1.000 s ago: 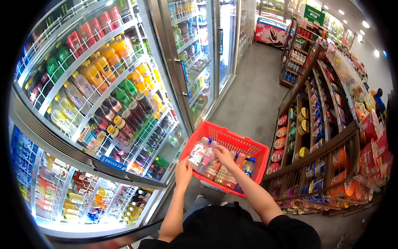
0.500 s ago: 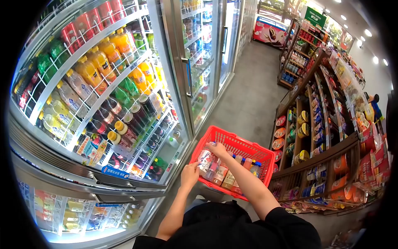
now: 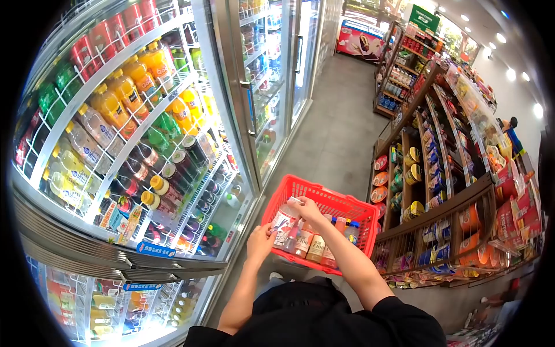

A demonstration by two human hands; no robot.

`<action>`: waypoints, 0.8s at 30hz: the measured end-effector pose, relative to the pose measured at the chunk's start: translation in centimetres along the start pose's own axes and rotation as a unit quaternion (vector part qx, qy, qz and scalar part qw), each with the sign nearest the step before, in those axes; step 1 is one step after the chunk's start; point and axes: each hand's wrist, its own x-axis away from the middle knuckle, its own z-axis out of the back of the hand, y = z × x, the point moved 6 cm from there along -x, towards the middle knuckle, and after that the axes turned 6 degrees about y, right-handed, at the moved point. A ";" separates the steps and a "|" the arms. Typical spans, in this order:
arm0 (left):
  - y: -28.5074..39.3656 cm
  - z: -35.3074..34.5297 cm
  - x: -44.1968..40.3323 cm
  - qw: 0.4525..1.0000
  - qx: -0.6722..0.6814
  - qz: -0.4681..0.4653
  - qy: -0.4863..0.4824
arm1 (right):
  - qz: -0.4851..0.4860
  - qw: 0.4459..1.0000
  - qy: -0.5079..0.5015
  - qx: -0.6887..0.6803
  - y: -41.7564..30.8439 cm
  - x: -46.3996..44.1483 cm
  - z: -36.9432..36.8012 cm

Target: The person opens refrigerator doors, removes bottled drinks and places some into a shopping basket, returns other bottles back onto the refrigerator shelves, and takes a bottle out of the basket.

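Note:
A clear bottle with a white and red label [image 3: 283, 224] is tilted at the left end of a red shopping basket [image 3: 352, 209]. My right hand [image 3: 307, 209] is closed round its white-capped top. At the bottle's lower left side, my left hand [image 3: 260, 242] grips it with thumb and fingers, partly hidden. Several more drink bottles lie side by side in the basket, among them a pink one [image 3: 303, 243] and a pale yellow one [image 3: 315, 247] with cream labels. My right forearm covers some of them.
On the left, a glass-door drinks fridge [image 3: 243, 150] holds rows of bottles and cans. A shelf rack [image 3: 445, 231] of packaged food stands to the right. Grey floor [image 3: 341, 98] runs between them toward a pink-fronted chest freezer [image 3: 361, 40].
The bottle with the white and red label sits a little higher between my hands, and more of its label shows. The whole view has shifted slightly.

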 end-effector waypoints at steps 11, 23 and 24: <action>1.5 0.7 -0.8 0.990 0.121 -0.068 0.003 | 0.187 0.980 -0.024 -0.071 -3.4 4.2 2.5; 6.9 -4.3 4.0 0.802 0.539 0.156 -0.205 | 0.122 0.964 -0.147 -0.183 -7.8 8.9 6.4; 7.8 -4.2 4.6 0.802 0.541 0.155 -0.200 | 0.116 0.968 -0.147 -0.167 -7.9 9.3 6.5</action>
